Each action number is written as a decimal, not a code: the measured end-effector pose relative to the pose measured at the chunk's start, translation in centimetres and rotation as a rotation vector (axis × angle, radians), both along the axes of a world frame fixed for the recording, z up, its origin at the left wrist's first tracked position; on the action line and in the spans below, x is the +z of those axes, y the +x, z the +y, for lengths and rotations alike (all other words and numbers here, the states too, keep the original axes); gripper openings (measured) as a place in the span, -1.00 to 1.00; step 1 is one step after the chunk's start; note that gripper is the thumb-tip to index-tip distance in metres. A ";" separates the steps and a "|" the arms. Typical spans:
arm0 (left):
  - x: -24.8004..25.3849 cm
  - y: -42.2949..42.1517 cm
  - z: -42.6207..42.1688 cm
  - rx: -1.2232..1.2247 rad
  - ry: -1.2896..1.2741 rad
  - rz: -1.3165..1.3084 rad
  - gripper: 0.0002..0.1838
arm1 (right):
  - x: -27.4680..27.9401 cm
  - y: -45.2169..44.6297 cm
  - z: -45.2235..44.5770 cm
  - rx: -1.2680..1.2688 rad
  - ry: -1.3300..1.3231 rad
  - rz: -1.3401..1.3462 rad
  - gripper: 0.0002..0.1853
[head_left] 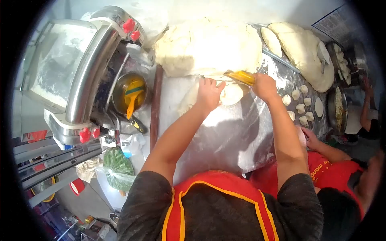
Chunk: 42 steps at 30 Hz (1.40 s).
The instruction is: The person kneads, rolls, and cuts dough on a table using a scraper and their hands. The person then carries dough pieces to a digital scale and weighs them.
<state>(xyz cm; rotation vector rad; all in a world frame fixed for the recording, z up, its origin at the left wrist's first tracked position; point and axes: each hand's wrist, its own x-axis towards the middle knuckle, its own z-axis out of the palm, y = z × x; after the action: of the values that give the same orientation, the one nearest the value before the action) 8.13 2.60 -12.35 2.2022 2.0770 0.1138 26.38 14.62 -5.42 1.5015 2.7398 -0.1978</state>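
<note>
My right hand [265, 86] is closed around a yellow flat tool [240, 77], its dark tip pointing left at the front edge of a large slab of dough [209, 46]. Whether the tool is a scraper or a knife I cannot tell. My left hand [210, 94] rests with fingers apart on a smaller piece of dough [232, 94], just in front of the slab. This smaller piece lies on the floured metal table [217, 136]. Glare washes out part of the slab and the gap between my hands.
On the left stand a dough sheeter [86, 76] and a bowl [129, 96] with a yellow brush [134, 93]. A rolling pin [156, 108] lies beside them. Several dough pieces [300, 108], a long dough mass [305, 52] and a filled pan [337, 108] are right. A co-worker [333, 160] stands close.
</note>
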 end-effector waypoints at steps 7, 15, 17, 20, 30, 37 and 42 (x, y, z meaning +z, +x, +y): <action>0.3 2.5 -6.4 -0.283 0.100 -0.008 -0.75 | 3.1 4.9 -3.5 -0.349 -0.094 0.447 -0.70; 2.6 7.5 -16.3 -0.141 -0.009 -0.595 -0.28 | 1.2 7.8 -6.8 -0.518 0.023 0.268 -0.69; 4.2 7.1 -16.2 -0.213 0.065 -0.445 -0.25 | 2.1 7.0 -6.3 -0.430 0.011 0.152 -0.69; 6.1 5.9 -15.4 -0.214 0.032 -0.352 -0.25 | 0.7 6.2 -4.4 -0.300 0.042 0.058 -0.74; 4.6 3.4 -9.6 -0.125 -0.017 -0.416 -0.32 | -6.3 2.8 0.4 -0.209 0.045 -0.062 -0.82; -0.7 3.9 0.8 0.164 -0.178 -0.618 -0.39 | 0.2 9.2 -9.1 -0.548 0.066 0.220 -0.74; -5.4 8.3 7.5 0.053 0.289 -0.577 -0.49 | -0.1 11.0 -15.4 -0.639 -0.038 0.301 -0.76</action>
<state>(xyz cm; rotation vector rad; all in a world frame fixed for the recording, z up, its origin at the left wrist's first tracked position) 16.44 10.14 -17.73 1.9257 1.8644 0.9798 37.36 -0.73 -5.50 2.4603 2.3090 -0.5092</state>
